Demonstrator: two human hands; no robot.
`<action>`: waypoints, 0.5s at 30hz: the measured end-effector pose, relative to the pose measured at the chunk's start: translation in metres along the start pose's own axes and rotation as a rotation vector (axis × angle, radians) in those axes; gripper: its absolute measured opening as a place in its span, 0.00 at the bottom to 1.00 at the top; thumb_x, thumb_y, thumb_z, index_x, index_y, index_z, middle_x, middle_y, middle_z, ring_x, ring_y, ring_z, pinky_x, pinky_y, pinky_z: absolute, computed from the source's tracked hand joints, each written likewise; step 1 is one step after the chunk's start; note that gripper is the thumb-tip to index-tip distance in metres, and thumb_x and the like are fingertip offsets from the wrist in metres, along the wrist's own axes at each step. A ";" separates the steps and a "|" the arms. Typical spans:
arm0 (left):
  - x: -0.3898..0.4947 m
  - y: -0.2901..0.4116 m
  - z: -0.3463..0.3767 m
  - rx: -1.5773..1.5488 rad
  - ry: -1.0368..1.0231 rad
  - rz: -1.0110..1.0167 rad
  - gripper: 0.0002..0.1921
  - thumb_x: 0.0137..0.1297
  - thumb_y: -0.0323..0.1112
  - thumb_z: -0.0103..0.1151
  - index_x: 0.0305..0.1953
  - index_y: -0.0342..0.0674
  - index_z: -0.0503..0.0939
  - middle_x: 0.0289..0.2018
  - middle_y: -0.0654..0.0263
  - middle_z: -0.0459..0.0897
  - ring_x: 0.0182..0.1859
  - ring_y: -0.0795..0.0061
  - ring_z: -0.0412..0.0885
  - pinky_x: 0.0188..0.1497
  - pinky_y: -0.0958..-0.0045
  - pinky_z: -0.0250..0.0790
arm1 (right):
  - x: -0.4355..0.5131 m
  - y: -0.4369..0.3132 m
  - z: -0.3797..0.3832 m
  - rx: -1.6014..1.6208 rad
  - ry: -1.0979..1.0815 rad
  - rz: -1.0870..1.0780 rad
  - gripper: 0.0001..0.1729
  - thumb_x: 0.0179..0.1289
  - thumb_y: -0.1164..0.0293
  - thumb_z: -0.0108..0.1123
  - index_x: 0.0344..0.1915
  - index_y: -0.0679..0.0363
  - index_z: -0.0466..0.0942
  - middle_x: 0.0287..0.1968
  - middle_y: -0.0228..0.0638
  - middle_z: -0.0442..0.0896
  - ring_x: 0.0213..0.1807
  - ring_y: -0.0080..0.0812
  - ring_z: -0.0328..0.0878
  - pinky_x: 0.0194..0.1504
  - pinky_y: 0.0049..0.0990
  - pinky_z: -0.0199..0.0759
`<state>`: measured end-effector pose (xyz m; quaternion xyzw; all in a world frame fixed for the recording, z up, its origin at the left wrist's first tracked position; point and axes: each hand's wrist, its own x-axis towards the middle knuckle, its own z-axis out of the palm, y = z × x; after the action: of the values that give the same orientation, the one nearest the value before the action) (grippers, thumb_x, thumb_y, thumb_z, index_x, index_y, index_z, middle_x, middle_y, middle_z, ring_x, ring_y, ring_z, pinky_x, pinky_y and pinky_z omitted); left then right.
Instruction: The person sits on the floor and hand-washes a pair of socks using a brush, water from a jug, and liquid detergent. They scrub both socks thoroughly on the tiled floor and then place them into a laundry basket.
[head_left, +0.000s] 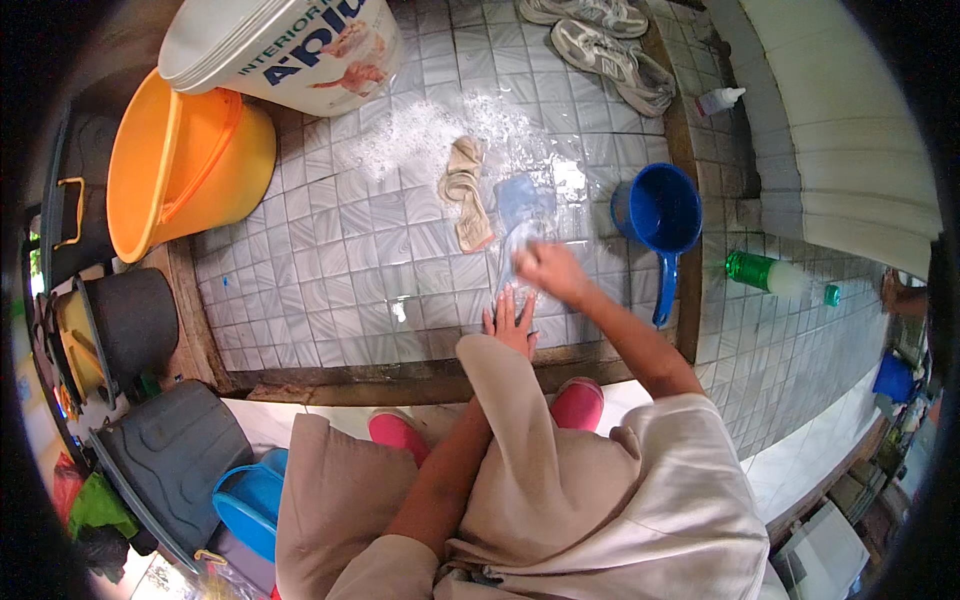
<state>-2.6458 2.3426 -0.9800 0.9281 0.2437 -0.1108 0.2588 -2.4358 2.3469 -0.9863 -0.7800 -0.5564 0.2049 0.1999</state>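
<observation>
A pale blue sock (525, 199) lies flat and wet on the grey tiled surface (360, 240). My left hand (511, 322) is spread on its near end, fingers apart and pressing down. Above the sock's middle is my right hand (551, 271), blurred and curled like a fist; whether it grips a small thing cannot be told. To the left of it rests a beige sock (466, 191), crumpled and folded over itself. White suds (420, 139) spread over the tiles beyond both socks. A blue plastic dipper (664, 210) stands to the right, its handle towards me.
An orange bucket (195, 165) and a white paint bucket (300, 52) stand at the far left. Grey sneakers (615, 64) lie at the far right. A green-capped bottle (757, 271) and a small white-capped bottle (716, 101) are beyond the right rim. A raised brown edge (420, 382) runs before me.
</observation>
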 end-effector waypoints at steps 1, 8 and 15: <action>0.001 -0.001 0.002 -0.008 -0.010 -0.001 0.40 0.57 0.46 0.58 0.69 0.55 0.49 0.70 0.50 0.39 0.71 0.52 0.43 0.66 0.42 0.43 | 0.007 0.004 -0.003 -0.057 0.078 0.011 0.17 0.60 0.62 0.55 0.49 0.50 0.71 0.40 0.47 0.72 0.39 0.48 0.74 0.37 0.44 0.68; 0.007 -0.004 0.001 0.038 -0.117 -0.023 0.42 0.55 0.49 0.59 0.69 0.53 0.50 0.70 0.47 0.43 0.71 0.55 0.44 0.64 0.36 0.40 | 0.021 0.007 -0.009 0.059 0.437 0.341 0.21 0.62 0.57 0.54 0.50 0.57 0.70 0.42 0.53 0.70 0.41 0.55 0.73 0.39 0.47 0.68; 0.000 -0.001 -0.005 0.019 -0.072 0.016 0.41 0.58 0.46 0.57 0.70 0.53 0.47 0.70 0.48 0.39 0.71 0.51 0.42 0.66 0.40 0.41 | 0.015 0.014 -0.007 -0.265 0.244 0.015 0.17 0.60 0.60 0.57 0.46 0.56 0.71 0.39 0.50 0.72 0.35 0.52 0.74 0.36 0.43 0.69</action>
<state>-2.6459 2.3463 -0.9766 0.9278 0.2257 -0.1446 0.2596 -2.4166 2.3562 -0.9899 -0.8228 -0.5442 0.0354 0.1599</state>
